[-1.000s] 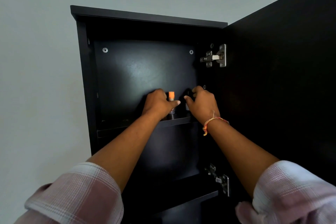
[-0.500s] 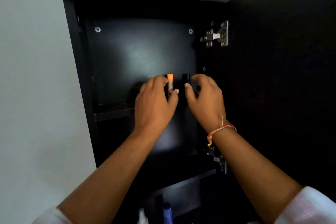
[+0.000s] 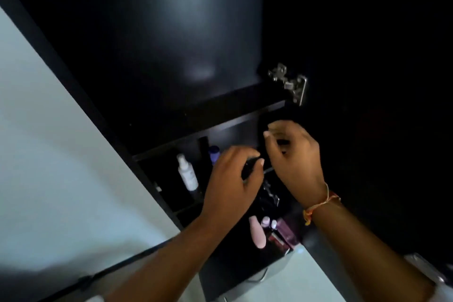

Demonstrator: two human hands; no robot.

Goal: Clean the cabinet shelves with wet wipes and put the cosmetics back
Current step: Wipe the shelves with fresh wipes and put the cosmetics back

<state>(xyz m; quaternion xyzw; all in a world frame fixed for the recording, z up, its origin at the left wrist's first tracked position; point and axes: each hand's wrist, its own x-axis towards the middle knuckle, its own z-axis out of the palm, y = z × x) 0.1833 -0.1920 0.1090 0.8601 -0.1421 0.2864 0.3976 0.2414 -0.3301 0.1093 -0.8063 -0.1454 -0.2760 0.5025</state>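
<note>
The black cabinet (image 3: 171, 61) stands open, and its upper shelf (image 3: 220, 127) is bare. My left hand (image 3: 230, 186) is closed around a small dark cosmetic tube (image 3: 248, 167) in front of the middle compartment. My right hand (image 3: 294, 157) is just to its right and slightly higher, with its fingers curled around a small black item (image 3: 282, 142) that is mostly hidden. Behind my left hand stand a white spray bottle (image 3: 187, 175), a purple-capped bottle (image 3: 214, 152) and a tall black tube (image 3: 203, 147).
On the lower shelf are a pink bottle (image 3: 257, 233), small lilac-capped bottles (image 3: 266, 222) and a maroon box (image 3: 286, 230). The open door (image 3: 367, 81) hangs at the right on a metal hinge (image 3: 291, 83). A pale wall (image 3: 49, 154) borders the cabinet on the left.
Both hands have come down from the top shelf to the middle compartment, each carrying its item. The view has tilted downward. The orange cap is hidden now.
</note>
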